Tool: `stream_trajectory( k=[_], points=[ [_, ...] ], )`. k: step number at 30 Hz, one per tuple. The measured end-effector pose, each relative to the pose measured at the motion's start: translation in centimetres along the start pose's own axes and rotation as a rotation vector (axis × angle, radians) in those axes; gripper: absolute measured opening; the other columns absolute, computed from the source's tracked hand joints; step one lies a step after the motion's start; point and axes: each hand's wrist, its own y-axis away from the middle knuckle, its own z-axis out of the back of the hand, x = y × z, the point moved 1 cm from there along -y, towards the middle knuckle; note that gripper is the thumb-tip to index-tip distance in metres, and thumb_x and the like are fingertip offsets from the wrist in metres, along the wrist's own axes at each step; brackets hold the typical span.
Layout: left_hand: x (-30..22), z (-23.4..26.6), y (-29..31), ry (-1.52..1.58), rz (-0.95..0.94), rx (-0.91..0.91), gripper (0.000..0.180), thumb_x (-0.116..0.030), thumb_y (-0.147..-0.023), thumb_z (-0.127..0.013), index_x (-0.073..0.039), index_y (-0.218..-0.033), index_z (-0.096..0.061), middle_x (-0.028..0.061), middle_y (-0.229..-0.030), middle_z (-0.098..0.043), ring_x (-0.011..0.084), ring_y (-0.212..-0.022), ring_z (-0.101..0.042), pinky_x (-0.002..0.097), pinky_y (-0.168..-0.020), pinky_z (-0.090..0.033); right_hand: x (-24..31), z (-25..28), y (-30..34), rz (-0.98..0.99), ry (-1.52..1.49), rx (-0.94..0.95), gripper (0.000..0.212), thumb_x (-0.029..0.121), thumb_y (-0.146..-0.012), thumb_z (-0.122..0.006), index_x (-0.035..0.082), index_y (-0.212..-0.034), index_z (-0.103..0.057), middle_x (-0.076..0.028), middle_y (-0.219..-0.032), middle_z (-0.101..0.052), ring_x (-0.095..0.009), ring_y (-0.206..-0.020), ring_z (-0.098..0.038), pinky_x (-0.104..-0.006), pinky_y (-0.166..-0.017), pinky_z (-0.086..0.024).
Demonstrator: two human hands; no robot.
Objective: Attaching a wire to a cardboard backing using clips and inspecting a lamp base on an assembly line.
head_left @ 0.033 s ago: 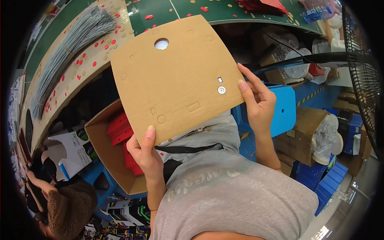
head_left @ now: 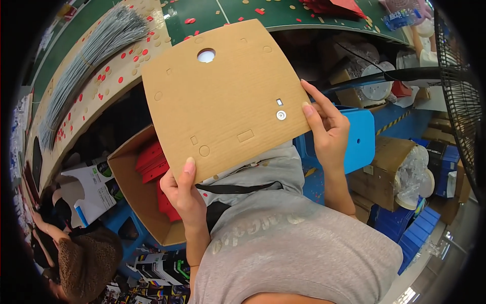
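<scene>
A flat brown cardboard panel is held up over my lap, tilted. Near its far left edge is a large round hole, with something white showing through it. Scored circles and small rectangles mark its face, and a small rectangular hole sits by a round silvery snap fastener on the right. My left hand grips the near left corner, thumb on top and the other fingers mostly hidden beneath. My right hand pinches the right edge between thumb and fingers, with the index finger stretched along that edge.
A bundle of grey wire ties lies on the table among red and tan cut-outs. Beside my left arm stands a cardboard box holding red pieces. To the right are a blue stool, cartons and a fan. Another person sits lower left.
The far end of the cardboard panel has shifted very slightly to the right. Both hands keep their hold in nearly the same place.
</scene>
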Motion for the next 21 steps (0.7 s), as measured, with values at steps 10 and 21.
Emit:
stream_trajectory(
  k=[10, 21],
  points=[
    [-0.4, 1.2, -0.1, 0.051, 0.088, 0.041, 0.026, -0.015, -0.091, -0.066, 0.010, -0.096, -0.072, 0.0111, -0.093, -0.074, 0.0110, -0.082, -0.064, 0.0228, -0.079, -0.045, 0.5, 0.2, -1.8, 0.334, 0.247, 0.192, 0.039, 0.005, -0.086, -0.064, 0.002, -0.124, -0.072, -0.019, -0.138, -0.062, -0.030, -0.116, -0.065, -0.0364, -0.098, -0.051],
    [-1.9, 1.6, -1.1, -0.035, 0.200, 0.120, 0.027, -0.017, -0.092, -0.067, 0.009, -0.094, -0.074, 0.0095, -0.083, -0.074, 0.0072, -0.068, -0.063, 0.0218, -0.059, -0.043, 1.0, 0.5, -2.4, 0.368, 0.264, 0.371, 0.040, 0.006, -0.084, -0.062, 0.000, -0.122, -0.073, -0.023, -0.145, -0.057, -0.035, -0.131, -0.059, -0.0407, -0.108, -0.046]
  ],
)
